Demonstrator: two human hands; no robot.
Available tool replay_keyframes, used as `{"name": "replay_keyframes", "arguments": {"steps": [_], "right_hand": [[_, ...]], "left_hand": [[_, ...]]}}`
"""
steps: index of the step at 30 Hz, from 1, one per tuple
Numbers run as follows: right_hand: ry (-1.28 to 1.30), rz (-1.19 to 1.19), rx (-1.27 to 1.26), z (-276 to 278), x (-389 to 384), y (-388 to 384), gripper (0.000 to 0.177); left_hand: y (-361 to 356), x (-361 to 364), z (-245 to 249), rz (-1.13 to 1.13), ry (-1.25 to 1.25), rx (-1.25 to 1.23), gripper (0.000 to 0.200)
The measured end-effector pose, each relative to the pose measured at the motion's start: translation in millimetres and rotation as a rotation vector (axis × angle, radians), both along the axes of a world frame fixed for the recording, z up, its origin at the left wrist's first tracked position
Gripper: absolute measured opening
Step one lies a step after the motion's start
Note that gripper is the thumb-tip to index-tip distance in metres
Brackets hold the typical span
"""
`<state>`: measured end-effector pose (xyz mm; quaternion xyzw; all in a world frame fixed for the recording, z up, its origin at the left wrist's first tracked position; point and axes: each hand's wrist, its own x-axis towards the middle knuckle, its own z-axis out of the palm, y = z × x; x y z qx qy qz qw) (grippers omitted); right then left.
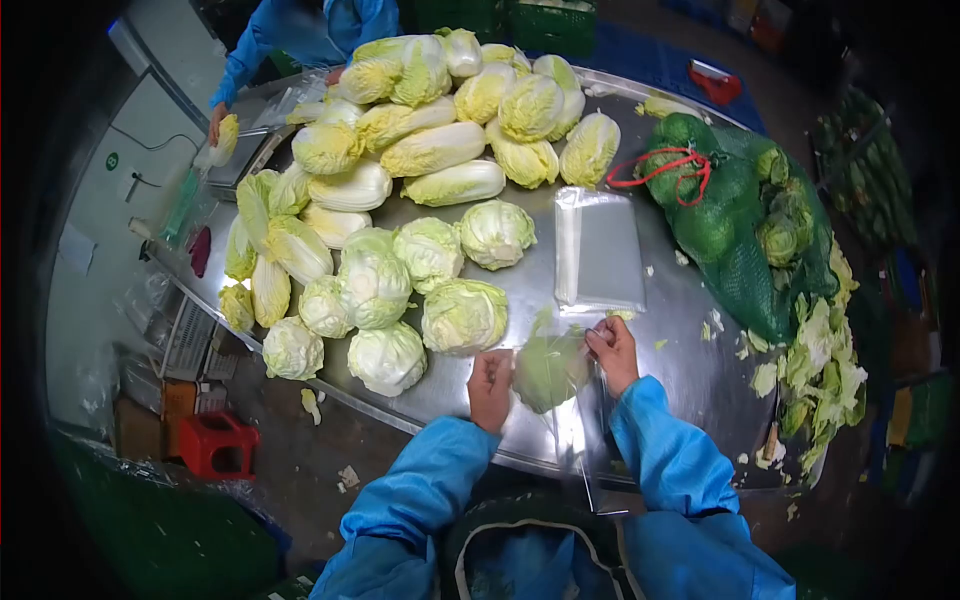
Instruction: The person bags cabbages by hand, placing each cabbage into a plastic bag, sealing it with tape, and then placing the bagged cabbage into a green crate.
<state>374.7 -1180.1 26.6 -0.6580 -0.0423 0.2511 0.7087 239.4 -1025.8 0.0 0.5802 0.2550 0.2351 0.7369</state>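
A green cabbage (550, 372) sits on the metal table near the front edge, seen through a clear plastic bag (572, 425). My right hand (612, 352) pinches the bag's edge between thumb and fingers, at the right of the cabbage. On the other side, my left hand (490, 390) has its fingers curled closed on the plastic. The bag's loose part trails down over the table edge toward my body. Just beyond my hands lies a flat stack of clear bags (600, 250).
Round cabbages (465, 316) stand to the left, with napa cabbages (430, 150) piled behind. A green mesh sack (735, 235) of cabbages lies at right beside loose trimmed leaves (825, 365). Across the table, a person in blue (310, 35) has a hand on a napa cabbage (225, 140).
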Motion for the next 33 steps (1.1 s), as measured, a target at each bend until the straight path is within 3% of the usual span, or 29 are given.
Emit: {"name": "replay_keyframes", "arguments": {"steps": [1,3,4,5,6,9,11,12,13,15,16,17,19,20,22,23,25,30,32,33], "right_hand": [[0.007,-0.011,-0.006,-17,-2,0,0.010],[-0.351,0.037,-0.118,-49,1,7,0.010],[-0.155,0.029,-0.166,-51,-4,4,0.012],[-0.152,0.020,-0.166,-54,-11,2,0.012],[-0.124,-0.046,-0.149,-44,-19,2,0.012],[-0.103,-0.062,-0.149,-20,-37,-8,0.010],[-0.052,-0.080,0.047,-5,-53,-6,0.009],[-0.214,0.003,0.009,-1,-57,-11,0.007],[-0.213,0.001,0.009,4,-58,-15,0.007],[-0.126,0.267,0.062,25,-60,-29,0.004],[0.079,0.245,0.095,37,-54,-36,0.008],[0.383,0.216,0.454,20,-46,-47,0.015],[0.203,0.232,-0.154,17,-34,-40,0.024],[0.210,0.229,-0.160,22,-36,-36,0.024],[-0.493,0.406,-0.271,45,-43,-20,0.035],[-0.489,0.409,-0.275,45,-41,-19,0.035],[-0.707,0.692,-0.409,42,-37,-20,0.045],[-1.044,0.495,-0.330,12,-37,-11,0.029],[-0.144,0.044,-0.242,-2,-34,-9,0.015],[0.059,-0.222,0.099,-14,-19,-17,0.017]], "left_hand": [[-4,0,0,-0.030,0.024,0.145,0.007],[-11,11,-11,0.033,-0.001,0.229,0.008],[-11,12,-13,0.022,0.022,0.007,0.009],[-10,14,-16,0.012,0.046,-0.214,0.010],[-5,10,-25,-0.025,-0.016,-0.276,0.010],[-7,6,-3,-0.107,-0.005,-0.093,0.009],[-10,5,5,-0.128,-0.041,-0.076,0.008],[-11,5,9,-0.141,-0.087,-0.054,0.009],[-10,4,14,-0.143,-0.086,-0.054,0.009],[-7,-1,21,-0.224,-0.118,-0.170,0.005],[-4,-6,21,-0.227,-0.116,-0.172,0.005],[-2,-13,20,-0.305,-0.089,-0.078,0.004],[-3,-19,17,-0.386,-0.064,0.009,0.003],[-5,-23,15,-0.404,-0.094,0.103,0.004],[-5,-28,10,-0.419,-0.121,0.192,0.007],[-3,-28,6,-0.413,-0.110,0.183,0.008],[0,-27,2,-0.406,-0.101,0.169,0.010],[-1,-22,12,-0.488,-0.109,0.237,0.016],[-1,-18,6,-0.484,-0.118,0.265,0.016],[-2,-16,5,-0.481,-0.126,0.291,0.017]]}}
